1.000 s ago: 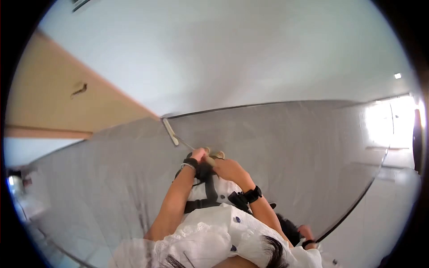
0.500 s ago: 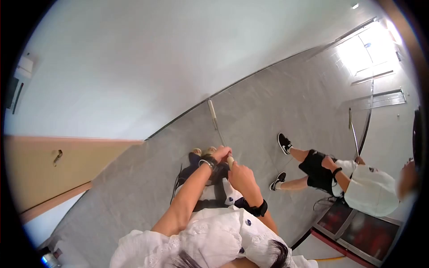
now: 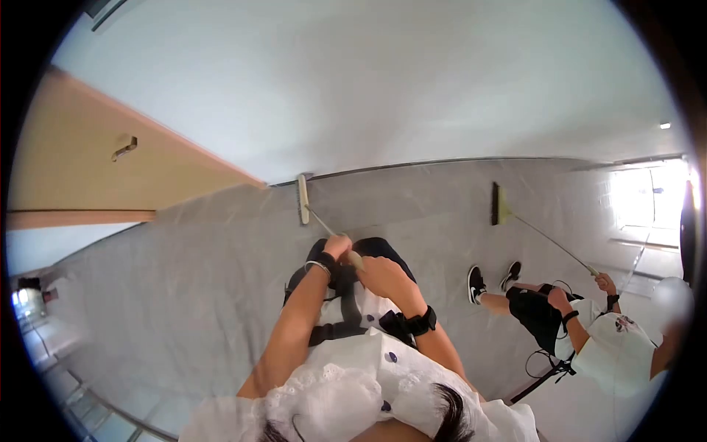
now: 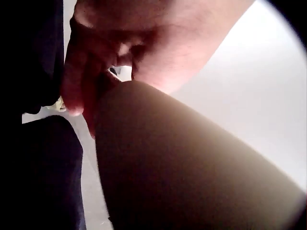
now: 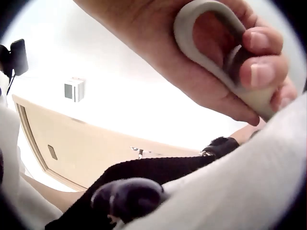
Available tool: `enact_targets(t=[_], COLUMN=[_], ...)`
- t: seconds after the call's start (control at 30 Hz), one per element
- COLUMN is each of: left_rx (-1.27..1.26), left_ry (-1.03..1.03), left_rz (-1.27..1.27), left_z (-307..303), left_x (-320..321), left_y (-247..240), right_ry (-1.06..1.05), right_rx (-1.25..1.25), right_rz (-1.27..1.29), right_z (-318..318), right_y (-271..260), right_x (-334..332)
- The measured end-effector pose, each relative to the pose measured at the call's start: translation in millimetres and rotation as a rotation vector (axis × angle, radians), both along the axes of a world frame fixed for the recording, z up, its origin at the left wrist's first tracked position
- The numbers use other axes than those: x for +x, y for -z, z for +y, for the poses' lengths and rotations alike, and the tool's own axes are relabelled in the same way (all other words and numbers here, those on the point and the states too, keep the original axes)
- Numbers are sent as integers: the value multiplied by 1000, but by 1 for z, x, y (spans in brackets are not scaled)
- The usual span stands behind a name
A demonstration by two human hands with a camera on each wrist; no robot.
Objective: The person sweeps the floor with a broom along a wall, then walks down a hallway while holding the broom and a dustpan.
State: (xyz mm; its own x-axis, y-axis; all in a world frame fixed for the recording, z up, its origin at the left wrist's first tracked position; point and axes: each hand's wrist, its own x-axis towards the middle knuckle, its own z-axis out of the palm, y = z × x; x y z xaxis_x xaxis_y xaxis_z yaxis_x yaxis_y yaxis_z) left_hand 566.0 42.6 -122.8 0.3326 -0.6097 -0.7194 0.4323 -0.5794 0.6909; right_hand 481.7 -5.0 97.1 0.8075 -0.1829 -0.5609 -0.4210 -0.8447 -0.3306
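In the head view a broom point(image 3: 303, 200) with a narrow pale head and thin pole slants down to the grey floor, its head close to the foot of the white wall. My left hand point(image 3: 337, 247) grips the pole lower down, in front of my knees. Farther up, at the cream handle, my right hand point(image 3: 387, 278) holds on close beside the left. The right wrist view shows that hand's fingers curled round the handle's looped end point(image 5: 186, 36). In the left wrist view my left hand fills the top, with strong shadow over its fingers.
Another person point(image 3: 611, 342) stands on the right, holding a second broom point(image 3: 501, 204) with dark bristles against the floor. A tan door point(image 3: 110, 140) with a metal handle is at the left. Bright light comes through a window point(image 3: 652, 202) at far right.
Over the last half second the head view has swung, and my broom's head appears farther left along the wall. The other person's broom now reaches out over the floor. Both my hands keep their grip.
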Motion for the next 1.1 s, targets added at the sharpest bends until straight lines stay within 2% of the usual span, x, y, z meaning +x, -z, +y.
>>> enact_targets(t=[0.07,0.1,0.2,0.37,0.4,0.43,0.47,0.5,0.53,0.6,0.63,0.73,0.83,0.93,1.03,1.1], left_rx=[-97,-15,89,-113,-149,-182,-200,-221,-242,-248,-305,-327,-321,-368,-350,-294], left_ry=[-50,-124,-274,-140,-21,98,165,122,79,132,209,250,223,140,277,214], left_rz=[68,152,384,341,280,219,195,324,452,371,499,418,400,346,189,144], left_z=[6,11,17,-8,-22,-41,-42,-43,-40,-44,-46,-51,-60,-47,-28,-13], left_x=[-5,-16,-67,-97,-109,-119,-144,-169,-185,-212,-218,-223,-209,-165,-117,-99], left_y=[11,10,-35,-119,-125,-122,-151,-178,-232,-272,-282,-285,-251,-237,-197,-172], right_ry=[-43,-66,-117,139,199,305,353,401,450,520,555,625,641,650,581,537], right_rx=[25,-32,-65,-261,-292,-275,-288,-301,-315,-345,-354,-374,-382,-354,-300,-261], right_rz=[-2,59,97,-168,-235,-216,-185,-154,-123,-131,-114,-61,-38,-68,-52,-30], right_z=[1,5,12,28,30,37,40,43,44,46,49,58,68,75,77,81], right_y=[2,4,-38,-118,-134,-176,-201,-220,-234,-241,-250,-251,-240,-213,-178,-163], right_x=[8,3,-36,-121,-140,-145,-166,-185,-201,-230,-234,-225,-189,-148,-114,-97])
